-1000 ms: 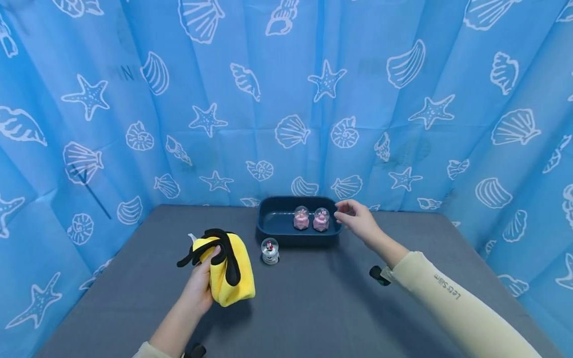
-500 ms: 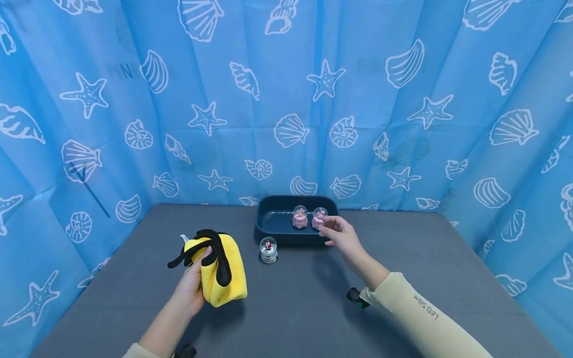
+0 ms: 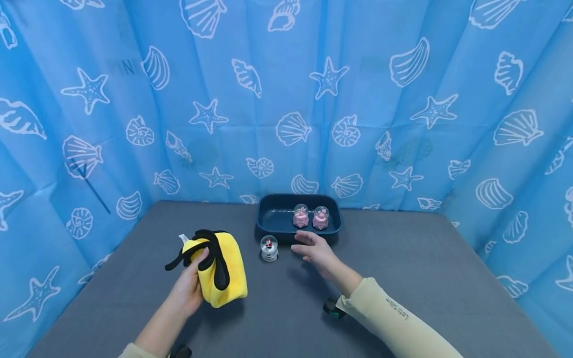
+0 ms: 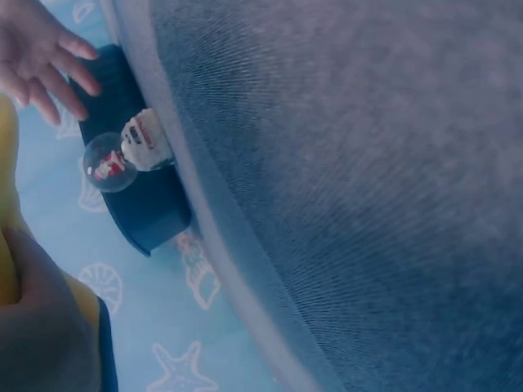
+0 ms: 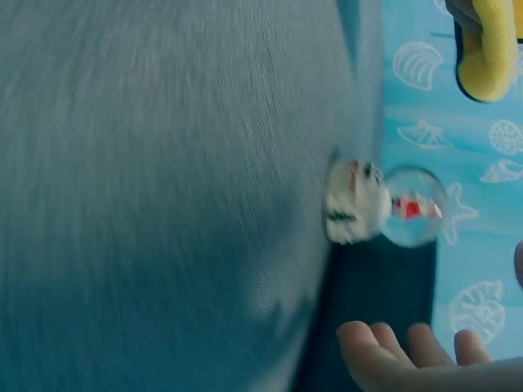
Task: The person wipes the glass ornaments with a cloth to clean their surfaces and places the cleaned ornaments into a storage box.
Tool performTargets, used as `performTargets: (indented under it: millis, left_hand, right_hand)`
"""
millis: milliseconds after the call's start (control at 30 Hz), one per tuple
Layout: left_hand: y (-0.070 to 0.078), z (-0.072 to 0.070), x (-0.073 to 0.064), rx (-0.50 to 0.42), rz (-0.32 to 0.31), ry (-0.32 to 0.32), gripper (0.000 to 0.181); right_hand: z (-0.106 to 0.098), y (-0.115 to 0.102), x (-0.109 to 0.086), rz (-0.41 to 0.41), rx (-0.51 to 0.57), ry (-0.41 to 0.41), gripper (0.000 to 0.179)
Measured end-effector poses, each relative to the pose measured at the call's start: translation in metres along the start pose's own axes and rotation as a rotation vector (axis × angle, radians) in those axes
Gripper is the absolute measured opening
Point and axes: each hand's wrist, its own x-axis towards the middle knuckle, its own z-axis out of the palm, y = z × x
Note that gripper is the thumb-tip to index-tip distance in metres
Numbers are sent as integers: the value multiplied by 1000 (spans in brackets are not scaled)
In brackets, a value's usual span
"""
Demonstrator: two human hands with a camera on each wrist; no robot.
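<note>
My left hand (image 3: pixel 190 286) grips a folded yellow cloth with black edging (image 3: pixel 230 271) above the left part of the table. A small snow globe with a white base (image 3: pixel 269 250) and a red figure inside stands upright in front of the dark blue tray (image 3: pixel 264 231). To its right, my right hand (image 3: pixel 320 253) reaches in with loosely spread fingers and holds nothing. In the right wrist view, the fingers (image 5: pixel 359 343) appear beside the white snow globe (image 5: pixel 355 202), apart from it. Two pink snow globes (image 3: pixel 301 219) sit side by side in the right half of the tray.
A grey cloth covers the table (image 3: pixel 403 258). Behind the tray hangs a blue curtain (image 3: pixel 286 164) with white shell and starfish prints, also closing in both sides.
My right hand has moved left and nearer, from the tray's right end to just right of the white snow globe. The left hand with the cloth shifted slightly left, then stayed.
</note>
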Motion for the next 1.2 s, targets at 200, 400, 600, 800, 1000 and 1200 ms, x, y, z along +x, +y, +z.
performTargets:
  millis: [200, 400, 600, 800, 1000, 1200]
  left_hand:
    - [1, 1, -1, -26, -14, 22, 18]
    - [4, 3, -1, -93, -53, 102, 17]
    - [3, 1, -2, -111, -50, 95, 18]
    - [1, 0, -3, -99, -54, 109, 17]
    - [1, 0, -2, -99, -42, 94, 16]
    - [2, -1, -2, -110, -50, 111, 14]
  right_hand:
    - [15, 9, 10, 58, 17, 11, 52]
    - [26, 9, 14, 99, 4, 18, 54]
    - [32, 11, 17, 115, 12, 9, 56]
    - [39, 10, 20, 111, 11, 17, 54]
    - [44, 12, 24, 107, 6, 31, 54]
    - [53, 13, 30, 109, 0, 66, 54]
